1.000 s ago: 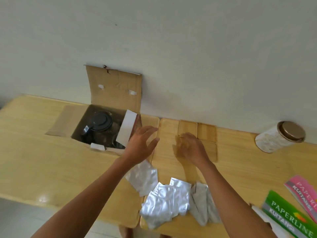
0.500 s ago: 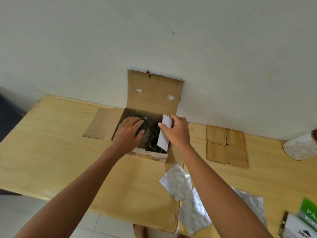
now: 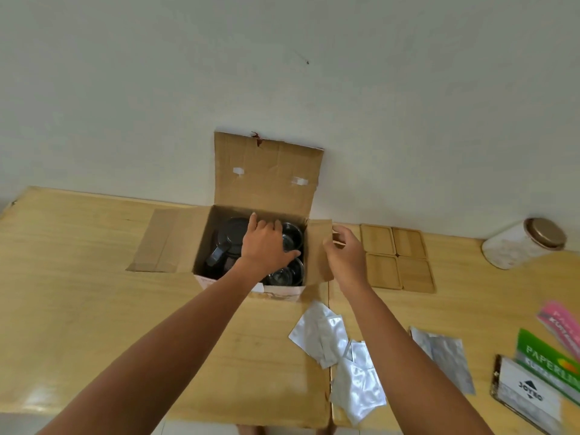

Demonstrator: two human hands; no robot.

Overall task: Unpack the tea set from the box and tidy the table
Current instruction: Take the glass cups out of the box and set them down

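Observation:
An open cardboard box [image 3: 276, 295] stands at the back of the wooden table [image 3: 78, 293], its rear flap up against the wall. Inside sit a dark teapot with a black lid [image 3: 230, 235] on the left and glass cups [image 3: 293, 237] on the right. My left hand [image 3: 263, 246] reaches into the box with its fingers spread over the teapot lid and the cups; the fingertips dip out of sight. My right hand [image 3: 345, 255] pinches the edge of the box's right flap [image 3: 318, 246].
Several square wooden coasters [image 3: 397, 259] lie right of the box. Silver foil pouches [image 3: 323, 334] are scattered near the front edge. A lidded jar [image 3: 524, 246] lies at the far right, with green and pink paper packs [image 3: 549, 356] and a labelled clip [image 3: 527, 398] below it.
My hands moved from the coasters to the box. The left hand went inside over the teapot. The right hand first held a white card there and now holds the right flap.

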